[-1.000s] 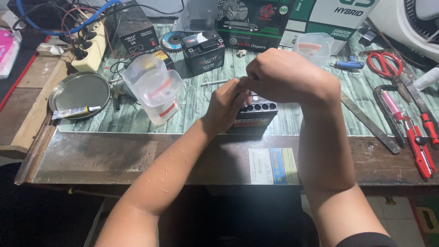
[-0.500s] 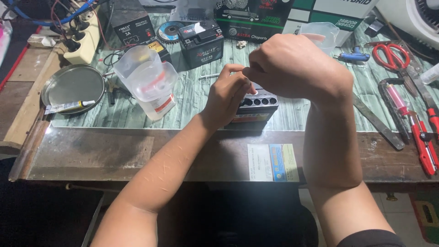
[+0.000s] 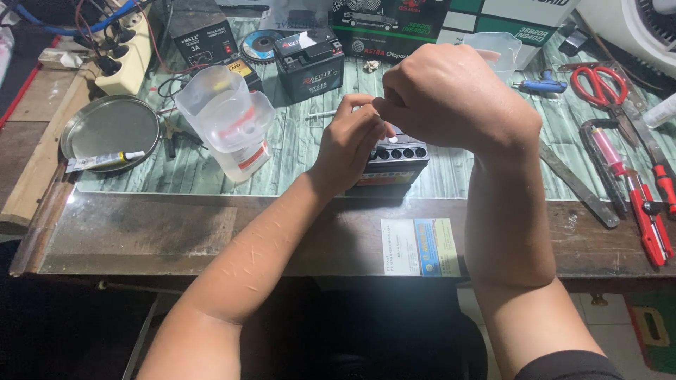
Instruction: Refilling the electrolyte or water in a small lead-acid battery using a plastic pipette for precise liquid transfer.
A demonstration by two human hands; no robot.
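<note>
Cluttered green-patterned workbench (image 3: 296, 158) is seen, with a small black battery (image 3: 396, 163) at its middle. Above its open cell holes, something small is pinched by the left hand (image 3: 352, 137); the right hand (image 3: 451, 95) is closed into a fist, touching it.

Both hands meet over a small black battery (image 3: 398, 160) with a row of round filler holes on top: the left hand (image 3: 352, 144) pinches something tiny, the right hand (image 3: 451, 95) fisted against it. A clear plastic jug (image 3: 225, 127) stands to the left, red-handled scissors (image 3: 598, 84) far right.
</note>
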